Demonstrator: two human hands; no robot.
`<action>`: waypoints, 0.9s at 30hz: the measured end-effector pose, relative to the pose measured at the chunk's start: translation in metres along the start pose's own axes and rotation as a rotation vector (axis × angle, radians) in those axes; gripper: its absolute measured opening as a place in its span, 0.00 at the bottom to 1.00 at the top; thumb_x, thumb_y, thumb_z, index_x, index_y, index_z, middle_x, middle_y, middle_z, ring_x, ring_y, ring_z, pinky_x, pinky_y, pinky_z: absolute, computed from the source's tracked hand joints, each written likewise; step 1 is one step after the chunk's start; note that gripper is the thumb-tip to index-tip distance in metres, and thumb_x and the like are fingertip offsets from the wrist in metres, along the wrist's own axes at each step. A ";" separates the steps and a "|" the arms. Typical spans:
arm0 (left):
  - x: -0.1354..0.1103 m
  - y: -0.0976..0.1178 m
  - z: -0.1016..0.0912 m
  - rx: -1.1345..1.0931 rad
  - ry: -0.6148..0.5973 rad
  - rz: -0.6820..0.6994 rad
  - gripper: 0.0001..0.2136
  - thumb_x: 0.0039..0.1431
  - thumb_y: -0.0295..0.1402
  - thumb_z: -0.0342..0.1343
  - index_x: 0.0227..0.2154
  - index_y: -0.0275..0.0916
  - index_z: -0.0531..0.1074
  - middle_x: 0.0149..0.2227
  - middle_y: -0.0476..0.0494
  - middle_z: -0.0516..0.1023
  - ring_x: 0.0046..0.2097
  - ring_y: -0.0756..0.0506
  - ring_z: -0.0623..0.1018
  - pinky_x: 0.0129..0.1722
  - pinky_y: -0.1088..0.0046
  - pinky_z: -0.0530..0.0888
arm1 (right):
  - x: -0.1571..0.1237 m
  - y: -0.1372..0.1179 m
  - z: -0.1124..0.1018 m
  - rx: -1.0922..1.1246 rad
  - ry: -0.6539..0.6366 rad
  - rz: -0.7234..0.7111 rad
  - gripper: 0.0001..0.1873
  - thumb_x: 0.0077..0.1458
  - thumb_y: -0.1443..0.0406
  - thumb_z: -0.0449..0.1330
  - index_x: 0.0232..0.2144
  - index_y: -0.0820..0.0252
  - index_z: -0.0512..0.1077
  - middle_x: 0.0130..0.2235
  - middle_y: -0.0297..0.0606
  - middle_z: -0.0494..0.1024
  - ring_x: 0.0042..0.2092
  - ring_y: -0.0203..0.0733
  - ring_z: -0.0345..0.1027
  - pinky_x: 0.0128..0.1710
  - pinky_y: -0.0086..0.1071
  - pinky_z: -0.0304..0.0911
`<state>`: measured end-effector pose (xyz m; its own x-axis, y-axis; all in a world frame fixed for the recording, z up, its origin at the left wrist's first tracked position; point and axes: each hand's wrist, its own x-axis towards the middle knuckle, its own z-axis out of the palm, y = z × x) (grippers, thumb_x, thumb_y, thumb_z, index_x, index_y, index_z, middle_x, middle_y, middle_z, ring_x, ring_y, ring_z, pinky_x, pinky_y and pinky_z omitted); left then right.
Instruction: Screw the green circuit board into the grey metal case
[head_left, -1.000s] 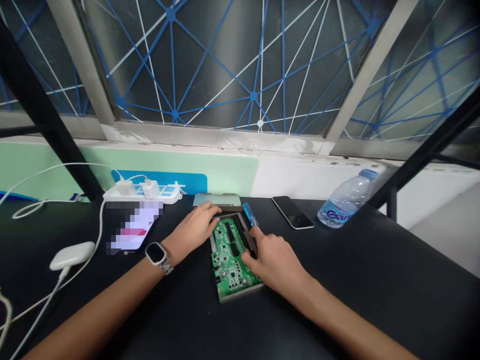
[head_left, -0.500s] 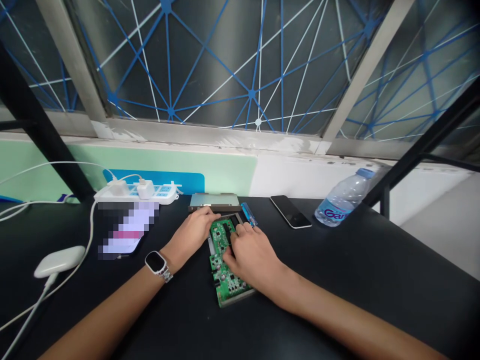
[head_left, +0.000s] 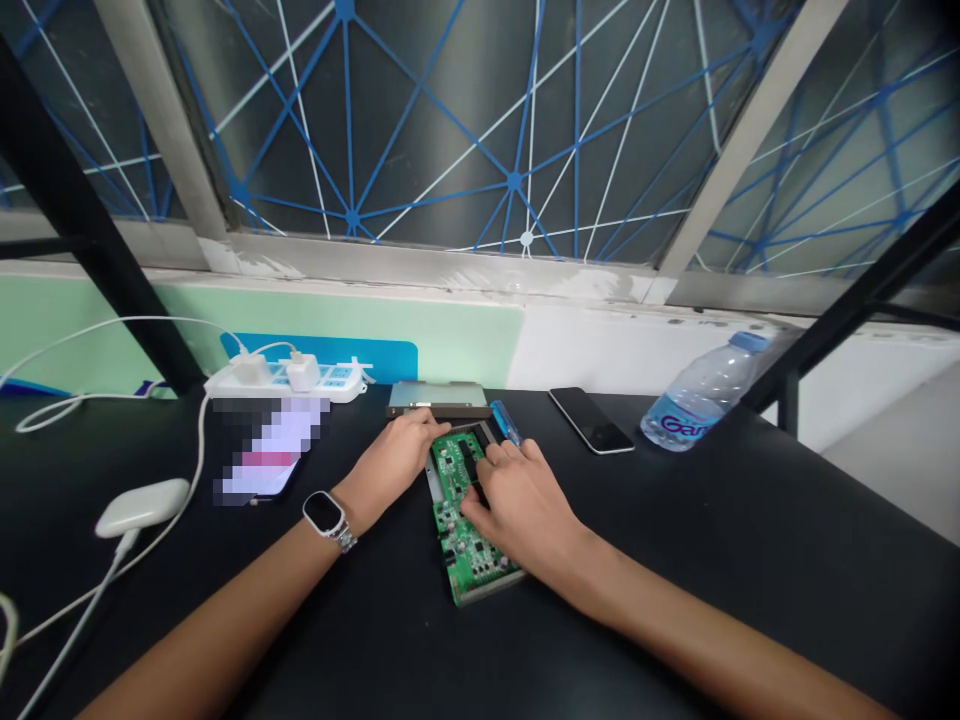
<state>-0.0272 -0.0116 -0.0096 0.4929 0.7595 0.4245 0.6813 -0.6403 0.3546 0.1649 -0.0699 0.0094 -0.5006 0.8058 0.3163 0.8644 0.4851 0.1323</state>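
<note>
A green circuit board [head_left: 472,555] set in a grey metal frame lies on the black table in front of me. My left hand [head_left: 396,460], with a watch [head_left: 325,513] on its wrist, grips the far left corner of the board; its fingers point right along the far edge. Curled over the board's right half is my right hand [head_left: 529,500], thumb bent toward the fingers. Dark parts of the board show beside that thumb, but what the fingertips pinch is hidden. Just past the board lies a blue screwdriver-like tool [head_left: 505,422].
A flat metal panel [head_left: 439,398] lies behind the board. To the right are a dark phone [head_left: 591,420] and a tilted water bottle [head_left: 701,395]. At left are a lit phone [head_left: 274,450], a power strip [head_left: 330,380] with plugs, a white case [head_left: 142,507] and white cables.
The whole view has shifted slightly, so everything appears a little further right. Both hands keep their places on the board, with hardly any finger movement.
</note>
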 end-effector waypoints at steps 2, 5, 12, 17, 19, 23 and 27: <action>0.000 0.000 0.000 0.002 0.001 -0.004 0.18 0.66 0.22 0.44 0.50 0.40 0.76 0.38 0.43 0.75 0.41 0.45 0.77 0.43 0.69 0.72 | 0.000 0.001 0.000 -0.004 -0.001 0.014 0.12 0.56 0.64 0.55 0.27 0.64 0.75 0.31 0.43 0.76 0.37 0.47 0.66 0.41 0.40 0.47; 0.001 -0.002 0.001 0.010 -0.013 -0.009 0.18 0.66 0.22 0.44 0.50 0.39 0.75 0.38 0.42 0.74 0.41 0.45 0.76 0.43 0.69 0.72 | 0.000 0.003 -0.001 -0.007 -0.002 0.024 0.13 0.56 0.64 0.55 0.26 0.64 0.75 0.31 0.44 0.76 0.37 0.47 0.67 0.40 0.41 0.47; 0.001 0.001 -0.004 0.006 -0.035 -0.011 0.18 0.67 0.24 0.43 0.49 0.40 0.76 0.37 0.42 0.74 0.41 0.44 0.76 0.44 0.67 0.72 | -0.001 0.003 0.000 0.018 -0.007 0.037 0.13 0.56 0.64 0.54 0.25 0.63 0.74 0.31 0.43 0.77 0.36 0.47 0.69 0.40 0.40 0.47; 0.001 -0.002 -0.002 0.021 -0.046 -0.001 0.19 0.66 0.24 0.42 0.51 0.39 0.75 0.37 0.42 0.74 0.41 0.45 0.76 0.43 0.67 0.72 | -0.006 0.008 -0.012 0.128 -0.090 0.104 0.12 0.58 0.60 0.53 0.29 0.61 0.71 0.29 0.40 0.76 0.32 0.45 0.70 0.35 0.37 0.49; 0.000 -0.004 -0.001 0.037 -0.042 0.009 0.20 0.65 0.23 0.42 0.53 0.39 0.74 0.39 0.42 0.74 0.41 0.45 0.75 0.43 0.68 0.72 | -0.011 0.015 -0.020 0.196 -0.169 0.203 0.12 0.57 0.57 0.54 0.35 0.60 0.69 0.27 0.38 0.75 0.28 0.44 0.68 0.29 0.34 0.46; -0.001 -0.002 -0.002 0.065 -0.063 0.014 0.23 0.62 0.20 0.41 0.54 0.39 0.73 0.41 0.41 0.74 0.42 0.45 0.75 0.44 0.67 0.72 | -0.021 0.031 -0.029 0.245 -0.292 0.297 0.18 0.50 0.63 0.57 0.44 0.61 0.66 0.26 0.38 0.74 0.28 0.46 0.68 0.26 0.33 0.42; 0.000 0.001 -0.004 0.077 -0.083 -0.012 0.24 0.60 0.18 0.41 0.53 0.38 0.73 0.41 0.40 0.74 0.41 0.44 0.75 0.43 0.66 0.72 | -0.024 0.034 -0.029 0.387 -0.351 0.262 0.14 0.48 0.67 0.57 0.41 0.62 0.68 0.24 0.37 0.73 0.25 0.42 0.67 0.25 0.32 0.46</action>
<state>-0.0287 -0.0129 -0.0057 0.5249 0.7763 0.3491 0.7255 -0.6226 0.2935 0.2077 -0.0827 0.0339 -0.3149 0.9480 -0.0470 0.9147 0.2899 -0.2817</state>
